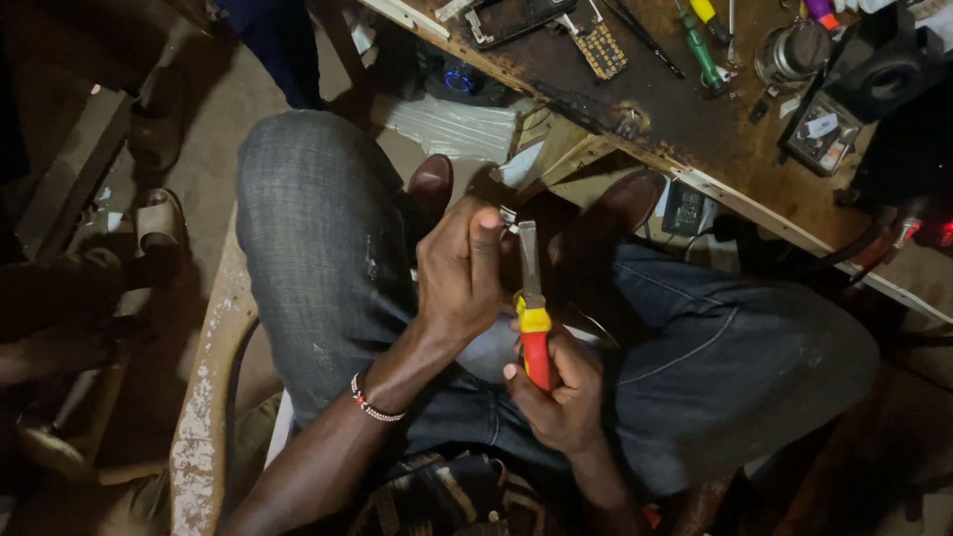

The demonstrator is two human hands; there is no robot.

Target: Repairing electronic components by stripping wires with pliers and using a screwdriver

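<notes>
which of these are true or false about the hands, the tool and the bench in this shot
1. The right hand holds pliers by red and yellow handles. True.
2. The left hand rests flat on the workbench. False: it is raised over the lap, fingers pinching a small part at the pliers' tip.
3. A beaded bracelet sits on the left wrist. True.
4. The pliers point down at the floor. False: the tip points away from the body, toward the bench.
5. A green-handled screwdriver lies on the workbench. True.
</notes>
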